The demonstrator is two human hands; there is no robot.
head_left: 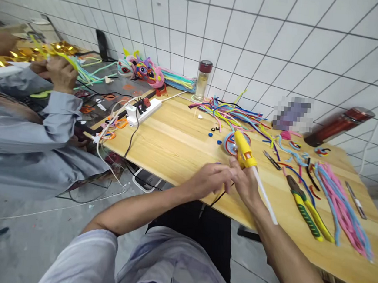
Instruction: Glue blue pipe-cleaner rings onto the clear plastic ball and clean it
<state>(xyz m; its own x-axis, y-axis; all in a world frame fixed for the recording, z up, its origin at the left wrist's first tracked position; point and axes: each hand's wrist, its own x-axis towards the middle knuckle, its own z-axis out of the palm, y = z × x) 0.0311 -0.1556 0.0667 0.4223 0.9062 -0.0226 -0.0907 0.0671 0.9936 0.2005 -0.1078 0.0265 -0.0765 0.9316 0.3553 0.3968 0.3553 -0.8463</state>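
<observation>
Grey-blue cloth covers a co-worker's sleeve [62,112] at your far left, and that co-worker's hand [61,74] is closed around something yellow and stem-like. Further along, bright animal-like heads [145,70] sit near the tiled wall, and a white power strip [143,112] lies at the left end of your wooden table [172,144]. Past that, a lidded bottle [203,79] stands upright by the wall.

Next comes your left hand [212,180], fingers bent and meeting your right hand; whether it pinches anything small, I cannot tell. Beyond it, small dark discs [210,134] lie loose beside a blue-and-red round piece [230,144]. Your right hand [246,183] grasps the yellow glue gun [241,145], though the grip is partly hidden. The gun partly covers the round piece, nozzle end away from you, its pale glue stick [263,193] jutting back over your forearm.

I judge you are readying the gun between both hands; the next move calls for a steady right wrist, with your left fingers clear of the nozzle. To the right, green-and-yellow pliers [305,216] lie beside pink and blue fuzzy stems [345,210].
</observation>
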